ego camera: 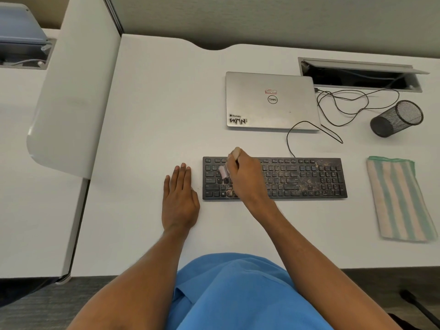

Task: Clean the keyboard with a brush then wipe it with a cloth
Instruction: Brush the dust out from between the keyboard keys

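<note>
Shut laptop point(271, 101), mesh cup point(396, 118) on its side

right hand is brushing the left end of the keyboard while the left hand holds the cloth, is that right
Not quite. In the head view the left hand holds nothing: it lies flat on the desk, left of the keyboard, and the cloth lies untouched to the keyboard's right. The right hand does work the brush over the keyboard's left end.

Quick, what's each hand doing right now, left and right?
Left hand: open, flat on the desk beside the keyboard, holding nothing.
Right hand: closed on the brush, bristles on the keyboard's left keys.
</note>
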### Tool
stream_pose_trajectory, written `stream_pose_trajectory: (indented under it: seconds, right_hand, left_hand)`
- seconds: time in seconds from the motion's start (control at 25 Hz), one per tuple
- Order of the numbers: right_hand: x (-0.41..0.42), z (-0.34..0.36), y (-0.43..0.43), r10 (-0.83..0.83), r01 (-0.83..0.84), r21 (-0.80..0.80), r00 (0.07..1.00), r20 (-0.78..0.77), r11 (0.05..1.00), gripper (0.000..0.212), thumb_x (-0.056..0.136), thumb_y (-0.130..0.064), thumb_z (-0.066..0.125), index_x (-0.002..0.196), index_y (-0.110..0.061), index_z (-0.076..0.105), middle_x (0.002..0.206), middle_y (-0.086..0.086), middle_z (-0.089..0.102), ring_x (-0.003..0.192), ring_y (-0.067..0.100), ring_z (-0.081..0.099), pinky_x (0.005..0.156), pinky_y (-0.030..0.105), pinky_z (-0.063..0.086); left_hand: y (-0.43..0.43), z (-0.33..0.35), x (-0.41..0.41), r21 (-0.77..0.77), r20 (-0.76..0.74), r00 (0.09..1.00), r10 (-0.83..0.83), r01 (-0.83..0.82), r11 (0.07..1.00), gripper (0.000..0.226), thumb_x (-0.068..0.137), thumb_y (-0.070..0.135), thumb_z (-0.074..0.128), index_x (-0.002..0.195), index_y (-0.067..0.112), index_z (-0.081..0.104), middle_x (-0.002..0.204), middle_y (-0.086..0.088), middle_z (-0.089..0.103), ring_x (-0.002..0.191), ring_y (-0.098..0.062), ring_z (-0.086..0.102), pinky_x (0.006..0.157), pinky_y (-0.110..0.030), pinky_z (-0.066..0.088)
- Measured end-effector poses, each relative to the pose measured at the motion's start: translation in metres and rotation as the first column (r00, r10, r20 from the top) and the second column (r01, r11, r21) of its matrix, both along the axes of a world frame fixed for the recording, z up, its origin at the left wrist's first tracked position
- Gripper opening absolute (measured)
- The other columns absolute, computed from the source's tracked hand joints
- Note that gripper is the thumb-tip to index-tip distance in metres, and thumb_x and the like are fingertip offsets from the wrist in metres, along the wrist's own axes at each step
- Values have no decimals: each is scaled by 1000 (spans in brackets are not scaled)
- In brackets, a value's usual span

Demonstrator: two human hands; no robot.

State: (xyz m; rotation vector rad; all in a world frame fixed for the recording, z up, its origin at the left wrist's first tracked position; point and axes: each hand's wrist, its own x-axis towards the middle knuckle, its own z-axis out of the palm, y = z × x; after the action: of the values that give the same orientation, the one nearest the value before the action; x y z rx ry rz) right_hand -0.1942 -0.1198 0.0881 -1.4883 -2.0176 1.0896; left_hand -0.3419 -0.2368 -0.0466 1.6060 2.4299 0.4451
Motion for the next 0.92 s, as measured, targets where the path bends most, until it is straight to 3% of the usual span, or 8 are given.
stream_pose_trajectory:
  seconds: [0.16,0.28,0.4,0.48,0.56,0.64,0.76,0.92]
  right_hand:
    - [0,0,1,-26,26,8,999,-37,1000,32,107,-17,43,82,2,46,64,-4,45,58,-5,54,48,16,32]
    - [-3,-12,0,17,-18,34,1000,18,999,32,106,-24,43,78,-11,41,63,-11,51,61,14,59,54,39,47]
    - [-3,-19,1,93,-98,23,985,147,995,33,105,-32,37,74,-19,36,67,4,63,70,26,68,58,49,52]
    - [-1,-15,2,102,-108,27,980,172,994,34,106,-28,37,73,-21,36,64,6,62,66,19,68,55,46,51]
    - [1,-6,2,75,-76,13,992,106,997,34,107,-24,39,74,-19,40,62,-2,58,56,-3,60,50,27,44]
    - [2,0,2,34,-35,17,999,43,999,33,107,-20,41,76,-13,44,61,-9,52,53,-4,53,49,16,33]
    - [3,-3,-2,26,-26,6,998,50,1000,31,108,-20,42,79,-8,46,60,-13,48,50,-3,50,50,18,32]
    - [7,-12,-10,72,-75,16,987,146,997,31,107,-23,42,81,-10,52,69,-1,62,63,7,62,55,34,48]
  left_hand:
    - [0,-1,0,-1,3,1000,1,-1,1000,65,102,20,27,166,10,25,174,-5,23,163,-19,13,133,-43,5]
    - [0,-1,0,2,4,1000,0,0,1000,65,102,19,28,166,10,25,174,-6,23,163,-19,13,133,-43,5]
    - [0,-1,0,-1,3,1000,2,-2,1000,65,102,20,27,166,10,24,175,-5,22,163,-19,12,133,-43,5]
    - [0,0,0,-3,1,1000,0,0,1000,65,103,20,26,167,10,24,175,-5,22,163,-19,12,133,-43,5]
    - [-1,0,0,-2,-1,1000,-2,2,1000,65,103,20,26,166,10,24,175,-5,22,163,-19,12,133,-43,5]
    - [0,0,0,0,-1,1000,-1,1,1000,65,103,21,25,166,10,25,174,-5,22,163,-19,13,133,-43,6]
    - [0,0,0,2,0,1000,-1,1,1000,65,102,21,25,166,10,25,174,-6,23,163,-19,13,133,-44,7]
    - [-1,-1,-1,-3,8,1000,0,1,1000,65,103,21,26,167,10,24,175,-5,21,163,-19,11,133,-43,6]
